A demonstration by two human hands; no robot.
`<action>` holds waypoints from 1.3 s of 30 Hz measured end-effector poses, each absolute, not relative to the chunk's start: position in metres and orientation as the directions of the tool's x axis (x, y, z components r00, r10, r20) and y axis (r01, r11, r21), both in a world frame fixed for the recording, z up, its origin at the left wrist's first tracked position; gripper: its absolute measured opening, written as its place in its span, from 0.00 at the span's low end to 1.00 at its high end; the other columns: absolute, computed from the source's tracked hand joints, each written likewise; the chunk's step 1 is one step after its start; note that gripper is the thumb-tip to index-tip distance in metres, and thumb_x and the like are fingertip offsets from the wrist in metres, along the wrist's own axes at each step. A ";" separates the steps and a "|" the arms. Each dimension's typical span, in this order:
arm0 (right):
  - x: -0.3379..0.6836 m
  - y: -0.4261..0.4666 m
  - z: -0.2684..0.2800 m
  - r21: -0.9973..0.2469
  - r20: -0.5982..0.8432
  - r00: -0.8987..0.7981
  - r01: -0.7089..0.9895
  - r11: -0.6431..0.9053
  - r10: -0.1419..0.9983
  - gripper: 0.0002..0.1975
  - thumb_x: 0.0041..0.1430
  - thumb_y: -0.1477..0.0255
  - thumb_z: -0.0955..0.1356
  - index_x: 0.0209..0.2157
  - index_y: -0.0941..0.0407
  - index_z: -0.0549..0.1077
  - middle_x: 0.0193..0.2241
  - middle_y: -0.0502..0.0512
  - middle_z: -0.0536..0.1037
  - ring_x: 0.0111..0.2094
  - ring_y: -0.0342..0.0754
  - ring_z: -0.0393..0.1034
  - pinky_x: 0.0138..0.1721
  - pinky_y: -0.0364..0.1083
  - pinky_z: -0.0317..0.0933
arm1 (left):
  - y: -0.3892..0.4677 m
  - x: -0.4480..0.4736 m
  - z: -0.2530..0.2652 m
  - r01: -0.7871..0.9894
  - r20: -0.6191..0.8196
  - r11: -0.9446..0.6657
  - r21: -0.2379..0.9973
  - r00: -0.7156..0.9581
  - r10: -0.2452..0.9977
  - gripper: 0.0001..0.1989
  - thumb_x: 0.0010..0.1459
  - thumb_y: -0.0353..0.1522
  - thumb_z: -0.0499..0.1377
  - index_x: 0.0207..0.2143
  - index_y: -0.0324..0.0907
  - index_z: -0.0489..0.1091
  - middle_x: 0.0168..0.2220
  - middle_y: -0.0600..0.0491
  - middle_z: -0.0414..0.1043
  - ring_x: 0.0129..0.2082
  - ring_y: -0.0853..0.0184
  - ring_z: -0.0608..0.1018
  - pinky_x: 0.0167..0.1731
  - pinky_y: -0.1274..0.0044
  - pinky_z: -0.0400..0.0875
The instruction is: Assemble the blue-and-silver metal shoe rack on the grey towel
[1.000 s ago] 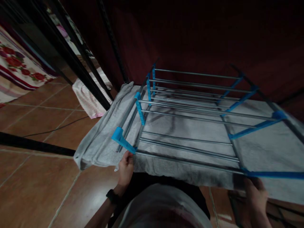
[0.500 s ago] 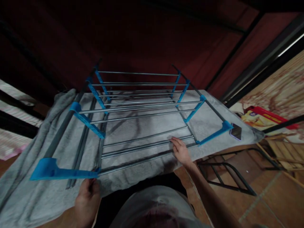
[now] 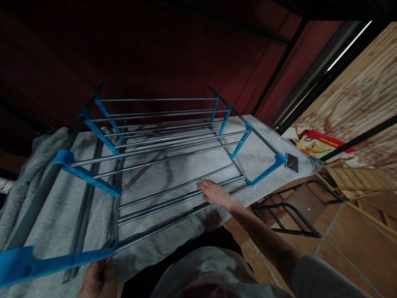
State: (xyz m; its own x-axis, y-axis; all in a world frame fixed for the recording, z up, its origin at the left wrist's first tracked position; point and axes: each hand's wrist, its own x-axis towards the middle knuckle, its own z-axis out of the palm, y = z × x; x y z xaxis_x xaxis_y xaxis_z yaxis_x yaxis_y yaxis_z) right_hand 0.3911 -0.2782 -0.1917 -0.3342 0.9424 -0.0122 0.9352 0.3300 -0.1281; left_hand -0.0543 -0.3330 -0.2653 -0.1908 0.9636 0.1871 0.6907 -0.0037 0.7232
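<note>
A rack of grey metal tubes and blue plastic brackets lies across a grey fleece cloth (image 3: 173, 182). My left hand (image 3: 101, 278) is closed around the near left corner, where a long blue bracket (image 3: 71, 258) meets the front tube (image 3: 173, 223). Part of its fingers is hidden under that bracket. Over the thin metal tubes (image 3: 167, 207) behind the front tube, my right hand (image 3: 214, 193) is curled palm down, fingers together on them. The raised crossbars (image 3: 173, 145) run between blue brackets (image 3: 242, 140) farther back. At the right corner another blue bracket (image 3: 268, 169) slopes upward.
Loose grey tubes (image 3: 83, 219) lie on the cloth at left. A phone (image 3: 292, 162) rests near the right end, beside a red and yellow package (image 3: 322, 142). A dark metal frame (image 3: 291, 215) stands on the tiled floor at right. A dark red curtain (image 3: 149, 49) hangs behind.
The view has turned right, so the rack sits farther left in the picture. My right hand has shifted left along the thin tubes and its fingers have curled. My left hand keeps hold of the corner.
</note>
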 end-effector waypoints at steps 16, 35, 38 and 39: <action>0.411 -0.286 -0.221 -0.252 0.083 -0.463 0.847 0.468 0.883 0.22 0.68 0.79 0.58 0.58 0.54 0.73 0.53 0.58 0.77 0.54 0.51 0.72 0.58 0.52 0.67 | -0.344 -0.027 -0.248 0.598 0.196 -0.007 0.801 -0.252 0.948 0.14 0.63 0.36 0.53 0.48 0.44 0.71 0.46 0.46 0.77 0.49 0.56 0.79 0.53 0.60 0.74; 0.388 -0.240 -0.230 -0.339 0.182 -0.375 0.844 0.416 0.909 0.23 0.67 0.77 0.58 0.58 0.52 0.73 0.53 0.60 0.76 0.50 0.51 0.75 0.54 0.53 0.72 | -0.342 -0.036 -0.246 0.442 0.088 0.054 0.895 -0.295 0.952 0.17 0.59 0.37 0.56 0.49 0.43 0.74 0.50 0.45 0.78 0.52 0.55 0.79 0.57 0.60 0.72; 0.388 -0.238 -0.232 -0.317 0.154 -0.381 0.855 0.411 0.912 0.20 0.68 0.76 0.58 0.54 0.54 0.75 0.49 0.60 0.77 0.46 0.51 0.76 0.51 0.52 0.73 | -0.342 -0.037 -0.248 0.452 0.086 0.059 0.890 -0.294 0.952 0.17 0.60 0.37 0.56 0.48 0.42 0.74 0.50 0.44 0.78 0.52 0.55 0.79 0.56 0.59 0.72; 0.389 -0.238 -0.232 -0.301 0.144 -0.379 0.863 0.406 0.914 0.20 0.69 0.76 0.58 0.53 0.55 0.76 0.49 0.61 0.77 0.45 0.51 0.77 0.49 0.52 0.73 | -0.342 -0.036 -0.248 0.457 0.089 0.058 0.887 -0.295 0.951 0.17 0.60 0.37 0.56 0.49 0.43 0.74 0.50 0.44 0.78 0.51 0.55 0.79 0.56 0.59 0.72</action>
State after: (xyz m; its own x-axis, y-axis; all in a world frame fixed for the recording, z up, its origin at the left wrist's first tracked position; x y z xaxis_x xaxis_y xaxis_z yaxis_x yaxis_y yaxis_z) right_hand 0.3894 -0.2376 -0.2320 -0.3795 0.9139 0.1441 0.8629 0.4058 -0.3014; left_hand -0.0364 -0.3419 -0.2480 -0.2948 0.9514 0.0892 0.4571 0.0584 0.8875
